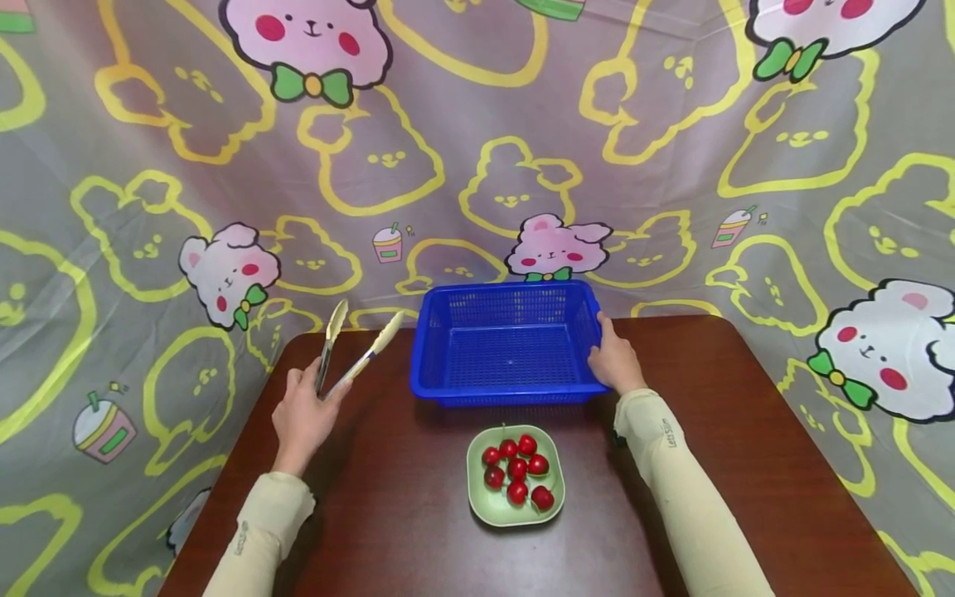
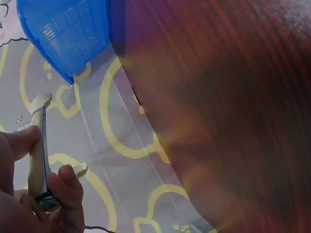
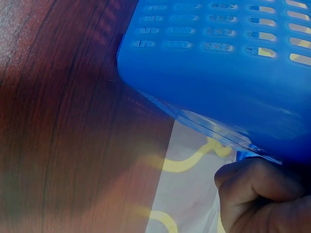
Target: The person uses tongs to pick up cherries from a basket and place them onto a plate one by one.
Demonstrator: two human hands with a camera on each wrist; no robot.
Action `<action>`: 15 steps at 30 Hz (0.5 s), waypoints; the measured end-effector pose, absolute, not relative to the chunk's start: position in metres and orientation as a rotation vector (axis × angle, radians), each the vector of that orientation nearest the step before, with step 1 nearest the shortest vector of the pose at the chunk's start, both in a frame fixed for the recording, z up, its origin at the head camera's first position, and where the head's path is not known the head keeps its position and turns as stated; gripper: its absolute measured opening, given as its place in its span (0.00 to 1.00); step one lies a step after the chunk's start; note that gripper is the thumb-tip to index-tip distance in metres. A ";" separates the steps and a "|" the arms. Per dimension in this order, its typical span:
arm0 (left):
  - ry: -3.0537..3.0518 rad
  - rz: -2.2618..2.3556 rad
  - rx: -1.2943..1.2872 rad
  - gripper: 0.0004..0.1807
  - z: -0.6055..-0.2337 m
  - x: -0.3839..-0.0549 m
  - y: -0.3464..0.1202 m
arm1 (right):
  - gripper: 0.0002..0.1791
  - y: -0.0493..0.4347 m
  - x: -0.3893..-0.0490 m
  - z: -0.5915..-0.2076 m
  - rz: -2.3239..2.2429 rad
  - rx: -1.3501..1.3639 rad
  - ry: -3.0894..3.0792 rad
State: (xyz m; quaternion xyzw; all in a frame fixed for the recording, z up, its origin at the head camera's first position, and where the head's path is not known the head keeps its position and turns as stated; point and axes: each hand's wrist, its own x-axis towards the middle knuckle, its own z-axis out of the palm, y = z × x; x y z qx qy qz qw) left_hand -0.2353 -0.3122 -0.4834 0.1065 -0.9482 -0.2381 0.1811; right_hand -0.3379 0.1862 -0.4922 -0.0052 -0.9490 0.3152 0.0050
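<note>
My left hand [image 1: 304,419] holds a pair of tongs [image 1: 363,359] above the left side of the table, their two arms spread apart and tips pointing away from me. In the left wrist view, the thumb and fingers lie round the tongs [image 2: 37,158]. My right hand [image 1: 616,358] grips the right rim of a blue plastic basket [image 1: 510,390], whose mesh floor shows with nothing on it. Curled fingers [image 3: 257,182] show at the basket's edge in the right wrist view. Nearer me, a square green dish [image 1: 488,506] carries several red cherries [image 1: 517,469].
A brown wooden table [image 1: 403,514] lies under everything. Behind it and at both sides hangs a grey cloth [image 1: 462,199] printed with cartoon animals. The basket stands near the table's far edge, with the dish just in front of it.
</note>
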 end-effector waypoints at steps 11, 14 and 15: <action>-2.724 -0.693 0.330 0.41 -0.493 -0.241 -0.321 | 0.39 0.185 -0.338 -0.492 0.987 -0.021 -2.980; -2.739 -0.684 0.329 0.41 -0.495 -0.243 -0.322 | 0.39 0.185 -0.339 -0.493 0.991 -0.025 -2.982; -2.744 -0.680 0.328 0.41 -0.495 -0.243 -0.323 | 0.39 0.185 -0.339 -0.493 0.991 -0.024 -2.983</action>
